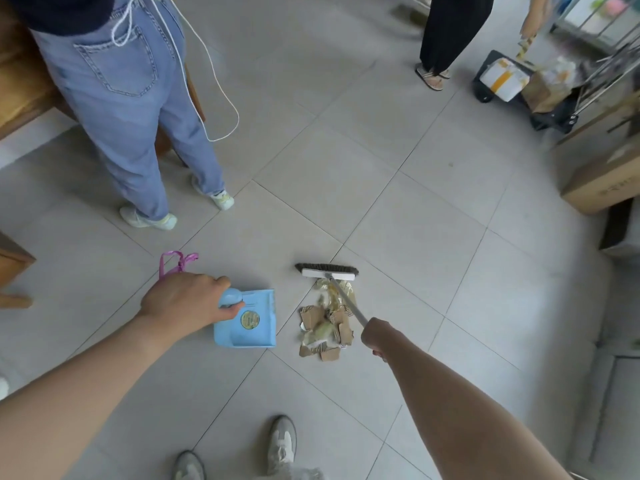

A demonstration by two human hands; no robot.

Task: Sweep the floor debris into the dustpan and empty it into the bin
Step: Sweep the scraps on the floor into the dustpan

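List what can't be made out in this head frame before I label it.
- Bin: none visible in the head view, so where the debris goes is unknown.
- Dustpan handle: mostly covered by the left hand.
- Broom handle's upper end: hidden inside the right hand.
- Debris pile: cardboard scraps and crinkled wrappers; smaller bits too small to identify.
- Dustpan sticker: print too small to read.
- Goods on the cart, top right: blurred.

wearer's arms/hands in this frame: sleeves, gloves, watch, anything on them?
Nothing worn on either. The left hand and right hand are bare, without gloves, and no rings show. Both forearms are uncovered from wrist to the frame edge: no sleeves, watch, bands, cables or markings in view.
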